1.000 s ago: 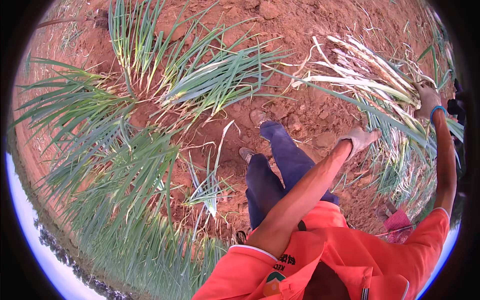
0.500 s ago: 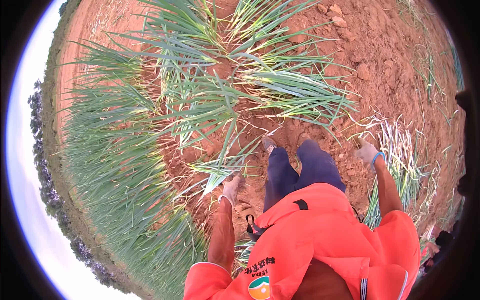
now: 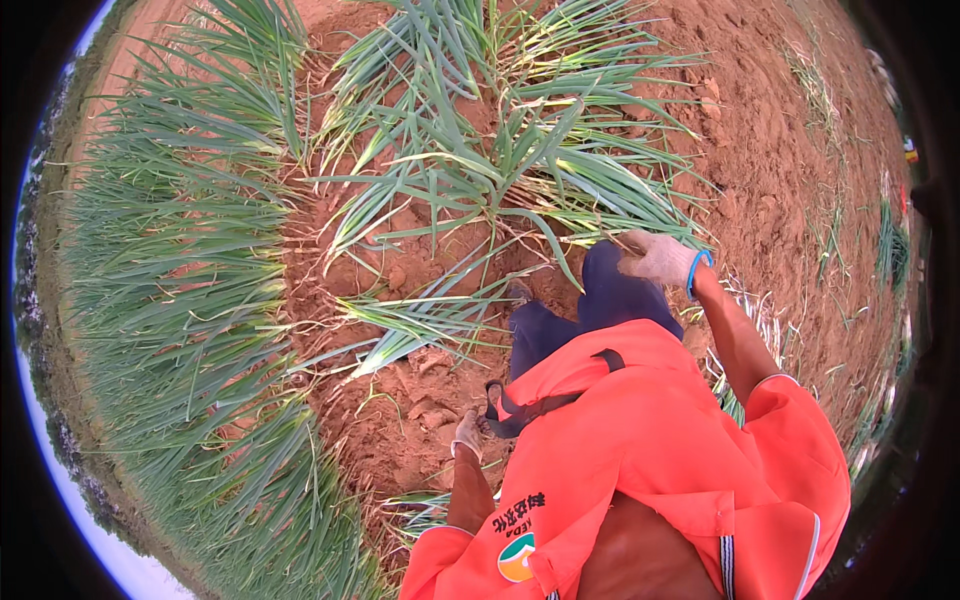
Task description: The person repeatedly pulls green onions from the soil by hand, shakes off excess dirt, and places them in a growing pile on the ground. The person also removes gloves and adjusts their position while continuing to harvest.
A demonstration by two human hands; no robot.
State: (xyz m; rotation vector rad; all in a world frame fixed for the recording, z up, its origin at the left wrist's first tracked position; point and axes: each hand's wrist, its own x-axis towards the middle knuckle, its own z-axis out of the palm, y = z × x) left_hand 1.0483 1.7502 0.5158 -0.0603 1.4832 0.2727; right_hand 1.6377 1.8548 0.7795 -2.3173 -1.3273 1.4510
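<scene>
My right hand [image 3: 651, 258], in a pale glove with a blue band at the wrist, is over my dark trouser leg [image 3: 612, 290], its fingers loosely bent and apart beside the leaf tips of a green onion bundle [image 3: 620, 190]. My left hand [image 3: 467, 432], also gloved, hangs low over the soil beside my orange top [image 3: 590, 440]; its fingers are too small and partly hidden to read. Loose green onion plants [image 3: 410, 325] lie between it and my legs. A pale-stemmed bundle [image 3: 750, 310] is partly hidden behind my right arm.
A dense band of laid onion plants [image 3: 180, 300] runs down the left. More bundles [image 3: 450, 70] lie ahead on reddish soil [image 3: 770, 180]. A track and dark vegetation line the far left edge, and green bundles [image 3: 890, 240] lie at the far right.
My hands have left the pale-stemmed bundle on the right. The view has turned and shifted. Since half a second ago my right hand moved up and leftward, my left hand lower.
</scene>
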